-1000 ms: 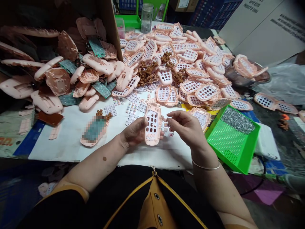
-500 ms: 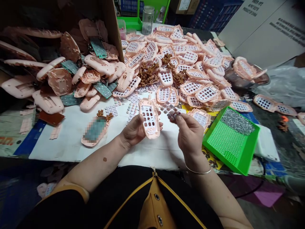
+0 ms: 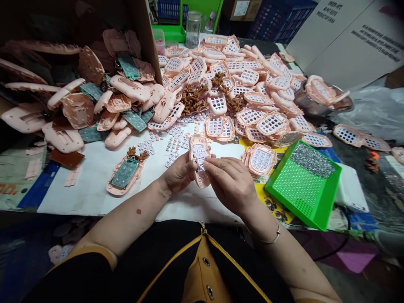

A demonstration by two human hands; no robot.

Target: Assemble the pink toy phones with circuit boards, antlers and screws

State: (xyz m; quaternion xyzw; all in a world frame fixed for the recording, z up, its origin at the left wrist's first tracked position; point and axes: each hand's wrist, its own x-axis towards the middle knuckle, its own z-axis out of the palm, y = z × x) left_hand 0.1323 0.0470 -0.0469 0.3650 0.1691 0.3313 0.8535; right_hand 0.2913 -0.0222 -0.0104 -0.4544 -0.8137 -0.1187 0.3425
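Observation:
My left hand (image 3: 179, 173) is closed around the edge of a pink plastic toy-phone shell (image 3: 204, 181), its hollow inner side facing up. A pale keypad sheet (image 3: 198, 150) lies in the shell over its button holes. The bent, bunched fingers of my right hand (image 3: 232, 183) touch the lower part of the keypad and partly cover it. To the left on the white table sheet lies another shell (image 3: 117, 190) with a green circuit board (image 3: 125, 171) and a brown antler-shaped piece (image 3: 137, 154) at its top.
A large heap of pink shells (image 3: 249, 76) and brown pieces (image 3: 193, 97) fills the back. At left, a cardboard box (image 3: 154, 42) holds shells with circuit boards. A green tray (image 3: 296, 193) of small screws (image 3: 312, 160) stands at right, beside stacked shells (image 3: 261, 160).
My right hand has moved left and brought the keypad from beside the shell onto its inside. The holes that showed are now mostly covered. My left hand still holds the shell.

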